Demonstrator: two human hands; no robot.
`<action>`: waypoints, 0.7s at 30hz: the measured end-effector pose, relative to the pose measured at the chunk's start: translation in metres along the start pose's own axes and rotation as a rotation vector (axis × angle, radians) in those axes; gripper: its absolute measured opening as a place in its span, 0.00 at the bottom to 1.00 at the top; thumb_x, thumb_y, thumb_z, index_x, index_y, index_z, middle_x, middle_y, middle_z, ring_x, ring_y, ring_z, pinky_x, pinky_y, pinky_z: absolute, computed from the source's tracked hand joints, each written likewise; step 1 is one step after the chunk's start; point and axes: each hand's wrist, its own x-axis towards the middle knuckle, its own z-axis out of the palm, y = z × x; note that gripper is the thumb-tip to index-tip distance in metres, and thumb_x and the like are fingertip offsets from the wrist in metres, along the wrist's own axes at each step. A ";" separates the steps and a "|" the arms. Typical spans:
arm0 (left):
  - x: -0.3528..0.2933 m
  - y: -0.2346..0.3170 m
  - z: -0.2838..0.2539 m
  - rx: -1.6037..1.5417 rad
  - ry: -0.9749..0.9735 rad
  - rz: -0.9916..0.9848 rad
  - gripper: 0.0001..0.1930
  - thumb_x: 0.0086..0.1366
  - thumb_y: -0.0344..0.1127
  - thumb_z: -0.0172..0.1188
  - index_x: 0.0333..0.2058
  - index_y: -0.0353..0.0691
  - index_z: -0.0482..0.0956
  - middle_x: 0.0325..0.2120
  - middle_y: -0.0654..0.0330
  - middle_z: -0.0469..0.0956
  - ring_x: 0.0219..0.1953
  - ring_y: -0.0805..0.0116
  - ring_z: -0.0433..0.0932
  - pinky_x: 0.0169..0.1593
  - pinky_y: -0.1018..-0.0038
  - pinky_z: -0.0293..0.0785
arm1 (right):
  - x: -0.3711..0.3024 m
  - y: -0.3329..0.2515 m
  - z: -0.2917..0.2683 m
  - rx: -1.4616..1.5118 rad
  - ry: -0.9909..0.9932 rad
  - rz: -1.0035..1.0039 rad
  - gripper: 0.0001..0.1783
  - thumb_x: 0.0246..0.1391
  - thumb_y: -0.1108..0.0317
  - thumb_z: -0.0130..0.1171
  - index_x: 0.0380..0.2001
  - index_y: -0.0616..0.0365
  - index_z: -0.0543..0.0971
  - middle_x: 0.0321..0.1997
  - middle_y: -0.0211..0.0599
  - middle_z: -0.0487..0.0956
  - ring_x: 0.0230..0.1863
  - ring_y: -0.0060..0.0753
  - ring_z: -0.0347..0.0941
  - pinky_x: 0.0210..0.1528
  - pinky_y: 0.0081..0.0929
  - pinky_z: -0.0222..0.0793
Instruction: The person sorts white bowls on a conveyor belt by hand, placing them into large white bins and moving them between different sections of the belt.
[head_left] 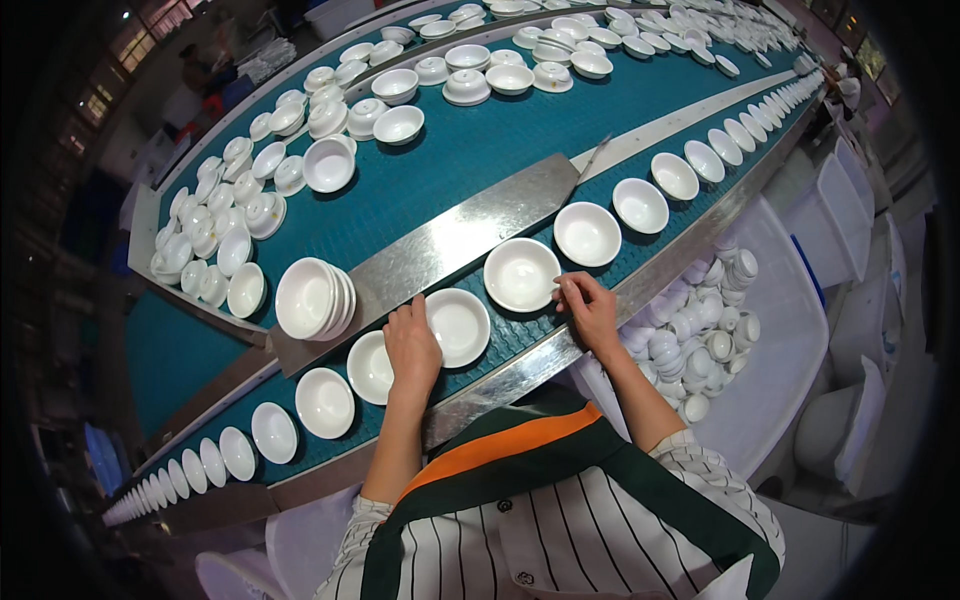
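Observation:
A row of white bowls stands on the green belt in front of me. My left hand [412,345] is closed, its fingers bent down together, between one bowl [370,370] and the left rim of another bowl [461,328]. Its fingertips and anything in them are hidden. My right hand [587,305] pinches the right rim of a wider white bowl [522,274] with thumb and fingers. Just beyond it along the row sits another bowl [587,234]. A short stack of bowls [312,299] rests on its side by the metal divider [450,235].
Beyond the divider, a wide green belt [440,160] carries many scattered bowls, some upside down. A metal rail [500,382] borders my side. At my right, a large white bin [780,370] holds a heap of small white dishes [690,340]. More white bins [835,225] stand further right.

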 end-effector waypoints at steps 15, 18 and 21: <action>0.046 0.063 0.045 -0.202 -0.130 -0.031 0.20 0.53 0.24 0.52 0.47 0.33 0.68 0.31 0.45 0.76 0.36 0.47 0.73 0.44 0.56 0.63 | 0.035 0.003 -0.065 -0.026 0.033 -0.014 0.09 0.60 0.70 0.52 0.35 0.63 0.78 0.24 0.32 0.78 0.23 0.17 0.73 0.27 0.16 0.68; 0.047 0.069 0.049 -0.154 0.023 0.023 0.23 0.53 0.24 0.53 0.50 0.33 0.67 0.35 0.44 0.75 0.40 0.46 0.72 0.47 0.56 0.63 | 0.045 0.006 -0.077 0.010 0.020 -0.004 0.09 0.61 0.70 0.52 0.35 0.63 0.78 0.24 0.32 0.78 0.23 0.17 0.73 0.27 0.16 0.68; 0.059 0.096 0.049 -0.199 0.151 0.110 0.23 0.54 0.28 0.58 0.50 0.33 0.70 0.37 0.45 0.74 0.42 0.47 0.71 0.50 0.57 0.62 | 0.052 0.006 -0.090 0.028 0.014 0.019 0.09 0.60 0.69 0.52 0.35 0.63 0.78 0.24 0.32 0.78 0.23 0.17 0.72 0.28 0.16 0.68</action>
